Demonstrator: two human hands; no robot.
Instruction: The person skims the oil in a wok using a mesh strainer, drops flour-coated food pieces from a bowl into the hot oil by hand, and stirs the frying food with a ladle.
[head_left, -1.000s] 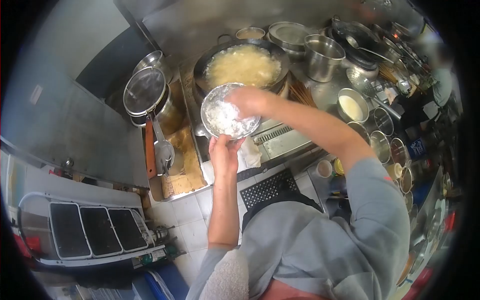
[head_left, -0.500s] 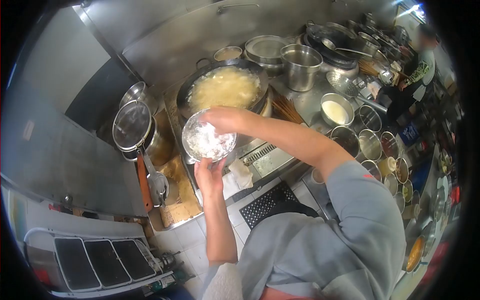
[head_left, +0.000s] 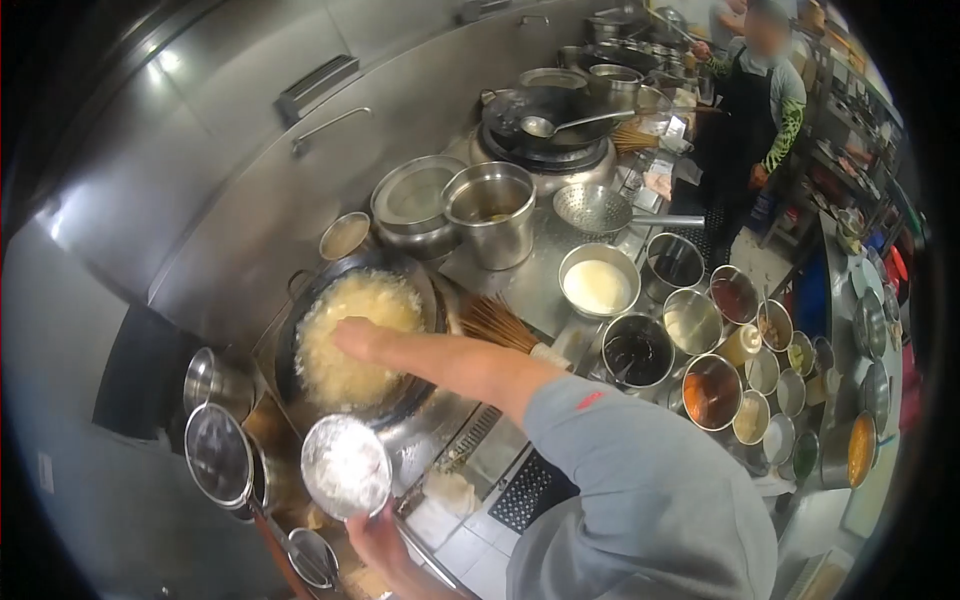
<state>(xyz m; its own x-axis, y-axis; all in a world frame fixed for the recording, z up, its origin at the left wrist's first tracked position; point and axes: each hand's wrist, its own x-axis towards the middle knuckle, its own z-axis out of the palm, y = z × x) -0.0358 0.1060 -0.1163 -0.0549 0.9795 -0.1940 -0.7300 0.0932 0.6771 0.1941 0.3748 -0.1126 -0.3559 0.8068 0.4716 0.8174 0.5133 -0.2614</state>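
My left hand [head_left: 375, 532] holds the near rim of a metal bowl [head_left: 346, 468] with white powder and white pieces inside. Over a large black wok [head_left: 425, 395] hangs my right hand [head_left: 356, 338]. Its fingers are bunched and point down, and what they hold, if anything, is hidden. Pale yellow oil [head_left: 340, 380] bubbles in the wok beneath it. The bowl is tilted and sits just in front of the wok's near edge.
A bamboo brush [head_left: 500, 322], a steel pot [head_left: 490, 215] and a white-filled bowl [head_left: 598, 284] stand right of the wok. Several sauce containers [head_left: 712, 392] line the right side. A strainer [head_left: 218, 455] rests at the left. Another person [head_left: 745, 110] stands at the back right.
My right hand has moved from inside the bowl to above the wok. The bowl and my left hand have shifted lower in view, and the camera has turned toward the right.
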